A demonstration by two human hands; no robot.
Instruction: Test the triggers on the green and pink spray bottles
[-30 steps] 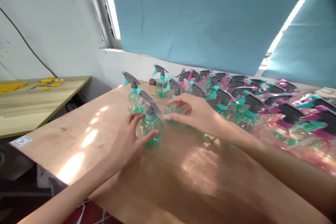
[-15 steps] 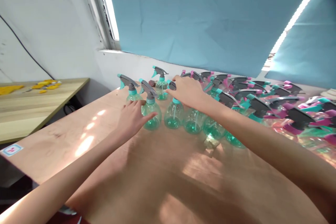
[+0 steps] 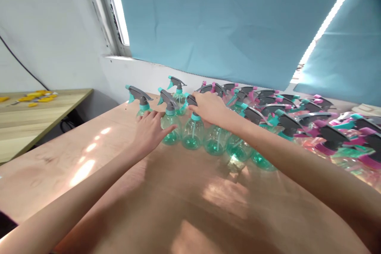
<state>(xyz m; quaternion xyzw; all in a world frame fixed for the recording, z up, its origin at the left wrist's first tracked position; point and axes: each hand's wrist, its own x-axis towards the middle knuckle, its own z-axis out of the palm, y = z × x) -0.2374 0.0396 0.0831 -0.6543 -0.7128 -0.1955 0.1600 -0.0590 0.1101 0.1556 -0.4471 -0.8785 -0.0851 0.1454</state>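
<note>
My left hand (image 3: 150, 131) is at the left end of a row of clear spray bottles with green bases. Its fingers are stretched out and the thumb is spread, against the side of the end spray bottle (image 3: 172, 125). Another spray bottle (image 3: 139, 93) stands just behind these fingers, its lower part hidden. My right hand (image 3: 210, 107) is closed over the grey trigger head of the second spray bottle (image 3: 193, 133), whose body stands upright on the table. The fingertips are partly hidden. A further teal-nozzled spray bottle (image 3: 178, 93) stands behind the two.
Many more spray bottles (image 3: 288, 123) with teal or pink nozzles crowd the wooden table (image 3: 143, 210) to the right, under my right forearm. A blue blind (image 3: 208, 20) hangs behind. At left, a second table (image 3: 18, 115) bears yellow pieces (image 3: 37, 95).
The view has shifted slightly to the right. The gap between the end bottle and the one under my right hand has narrowed. My right fingers sit lower over the trigger head.
</note>
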